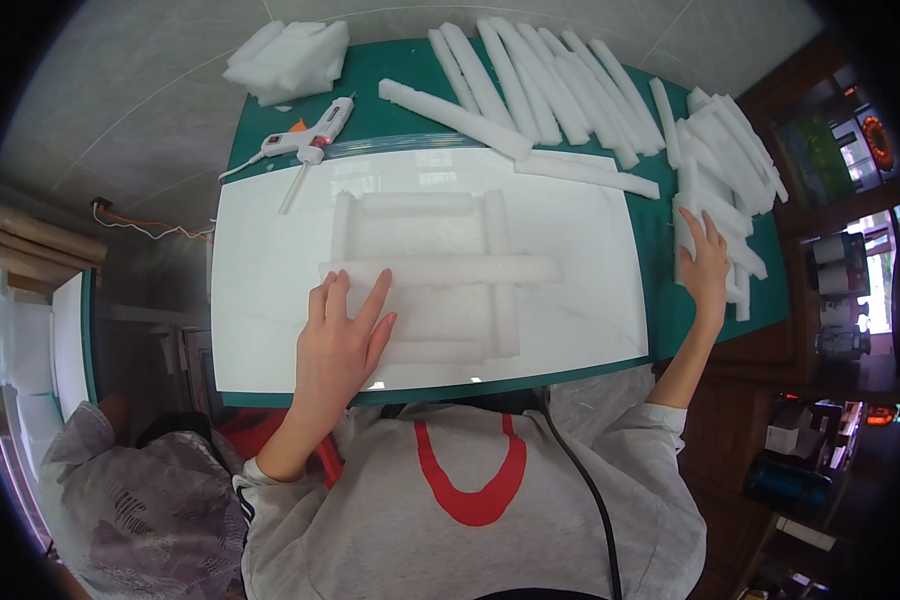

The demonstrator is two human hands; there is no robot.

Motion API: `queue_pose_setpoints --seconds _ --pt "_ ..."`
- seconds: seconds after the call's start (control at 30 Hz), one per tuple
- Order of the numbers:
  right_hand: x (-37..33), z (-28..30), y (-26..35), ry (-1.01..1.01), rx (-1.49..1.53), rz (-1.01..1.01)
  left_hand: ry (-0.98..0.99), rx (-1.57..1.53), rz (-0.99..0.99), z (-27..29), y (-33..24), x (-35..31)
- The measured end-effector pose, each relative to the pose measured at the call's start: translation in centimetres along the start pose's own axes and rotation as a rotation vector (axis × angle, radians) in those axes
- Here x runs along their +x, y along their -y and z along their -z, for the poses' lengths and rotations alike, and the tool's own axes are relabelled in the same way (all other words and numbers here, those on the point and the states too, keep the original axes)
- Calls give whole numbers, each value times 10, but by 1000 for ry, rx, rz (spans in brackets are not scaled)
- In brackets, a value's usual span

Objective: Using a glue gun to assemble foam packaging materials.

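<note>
On the white board (580, 320) lies a foam frame (500, 320) of white strips around a flat sheet. A loose-looking foam strip (470, 269) crosses its middle and juts past the right side. My left hand (340, 320) rests with fingers apart on the left part of that strip, fingertips touching it. Off to the right, my right hand (707, 262) reaches over a pile of foam strips (720, 190), its fingers spread on the near pieces. Whether it grips one of them is not visible; the fingers look stretched out.
A white glue gun (315, 135) with a glue stick lies at the back left, its cord running left. Behind it sits a stack of foam pieces (288, 62). Several long foam strips (540, 85) spread along the back of the green mat (390, 60). Another person's patterned clothing (150, 500) shows at lower left.
</note>
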State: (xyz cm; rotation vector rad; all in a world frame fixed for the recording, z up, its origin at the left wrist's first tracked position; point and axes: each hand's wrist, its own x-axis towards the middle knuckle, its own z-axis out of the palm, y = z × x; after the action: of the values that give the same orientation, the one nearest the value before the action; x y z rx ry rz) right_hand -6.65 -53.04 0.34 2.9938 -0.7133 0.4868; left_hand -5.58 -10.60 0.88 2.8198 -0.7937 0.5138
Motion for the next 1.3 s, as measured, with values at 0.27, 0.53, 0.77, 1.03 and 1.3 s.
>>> queue_pose_setpoints --seconds 0.27,0.53,0.77,1.03,1.3 --pt "-1 51 27 -119 -86 10 -22 -42 27 0 -1 1" --pt "-32 26 94 -141 300 656 -42 -91 86 0 0 -1" --pt "-70 9 137 60 777 885 -107 -53 38 -3 4 1" --pt "-73 6 141 59 755 855 -105 -125 123 -6 2 0" --pt "-75 13 150 -32 555 936 -84 -26 55 -7 2 -1"
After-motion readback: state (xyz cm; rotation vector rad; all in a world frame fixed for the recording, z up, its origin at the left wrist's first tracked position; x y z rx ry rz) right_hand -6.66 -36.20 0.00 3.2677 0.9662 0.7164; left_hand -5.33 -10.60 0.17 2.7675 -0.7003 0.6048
